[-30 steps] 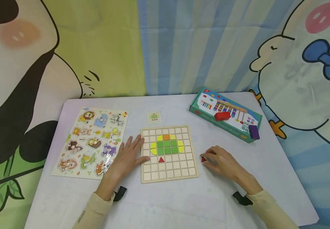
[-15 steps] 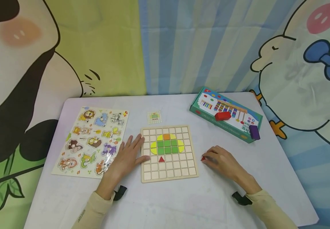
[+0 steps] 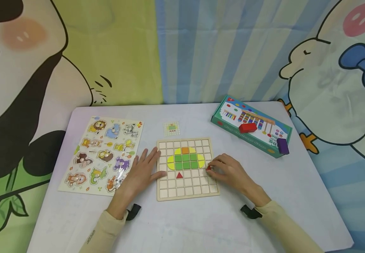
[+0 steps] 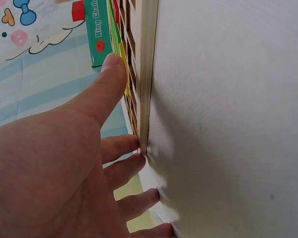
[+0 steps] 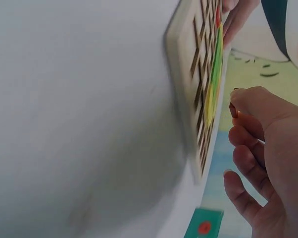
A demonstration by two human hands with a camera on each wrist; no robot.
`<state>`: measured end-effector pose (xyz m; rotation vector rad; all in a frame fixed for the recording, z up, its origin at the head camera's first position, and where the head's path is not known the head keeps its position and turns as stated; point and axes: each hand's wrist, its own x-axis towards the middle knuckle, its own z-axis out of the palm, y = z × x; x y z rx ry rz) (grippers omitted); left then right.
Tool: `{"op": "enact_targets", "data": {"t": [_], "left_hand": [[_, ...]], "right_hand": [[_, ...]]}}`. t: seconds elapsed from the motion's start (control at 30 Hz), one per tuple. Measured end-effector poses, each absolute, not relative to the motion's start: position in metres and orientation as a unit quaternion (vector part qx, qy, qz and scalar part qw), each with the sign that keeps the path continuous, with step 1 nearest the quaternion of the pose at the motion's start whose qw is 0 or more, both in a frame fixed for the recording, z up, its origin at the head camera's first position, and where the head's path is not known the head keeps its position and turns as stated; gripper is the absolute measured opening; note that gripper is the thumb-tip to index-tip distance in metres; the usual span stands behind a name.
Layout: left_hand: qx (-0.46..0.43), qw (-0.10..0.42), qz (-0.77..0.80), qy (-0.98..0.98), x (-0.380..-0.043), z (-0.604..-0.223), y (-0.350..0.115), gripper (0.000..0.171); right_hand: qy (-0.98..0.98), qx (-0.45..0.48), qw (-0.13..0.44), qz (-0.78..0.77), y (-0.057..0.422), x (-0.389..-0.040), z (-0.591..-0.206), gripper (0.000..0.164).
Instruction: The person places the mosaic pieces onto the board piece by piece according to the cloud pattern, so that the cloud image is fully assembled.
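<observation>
A wooden grid board (image 3: 189,192) lies mid-table, with green square tiles (image 3: 186,161), yellow rounded tiles (image 3: 170,163) and one orange tile (image 3: 185,150) set in its cells. One red triangle tile (image 3: 179,175) sits lower in the grid. My left hand (image 3: 140,172) rests at the board's left edge, fingers straight and thumb on the rim. Between thumb and forefinger my right hand (image 3: 233,173) pinches another red triangle tile (image 3: 208,168), held over the board's right edge. In the right wrist view, the pinched tile (image 5: 233,110) is mostly covered by the fingers.
Behind the board lies a small pattern card (image 3: 171,129). An animal puzzle sheet (image 3: 103,156) lies on the left, partly under the left forearm. At back right, a green game box (image 3: 249,137) bears a red block (image 3: 247,127) and a purple block (image 3: 282,146).
My right hand has moved left from the bare table to the board's right edge, carrying the red triangle tile. The left hand has stayed at the board's left edge.
</observation>
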<state>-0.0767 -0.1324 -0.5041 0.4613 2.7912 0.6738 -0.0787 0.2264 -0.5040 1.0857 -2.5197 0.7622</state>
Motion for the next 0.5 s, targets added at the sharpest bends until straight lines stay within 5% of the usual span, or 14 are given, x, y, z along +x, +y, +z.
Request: {"op": "enact_targets", "data": {"t": [0.5], "left_hand": [[0.16,0.111,0.22,0.956,-0.078,-0.504,-0.132,0.091]], "right_hand": [[-0.888,0.399,0.059,0.219,0.157,-0.076,-0.508,0.023]]}}
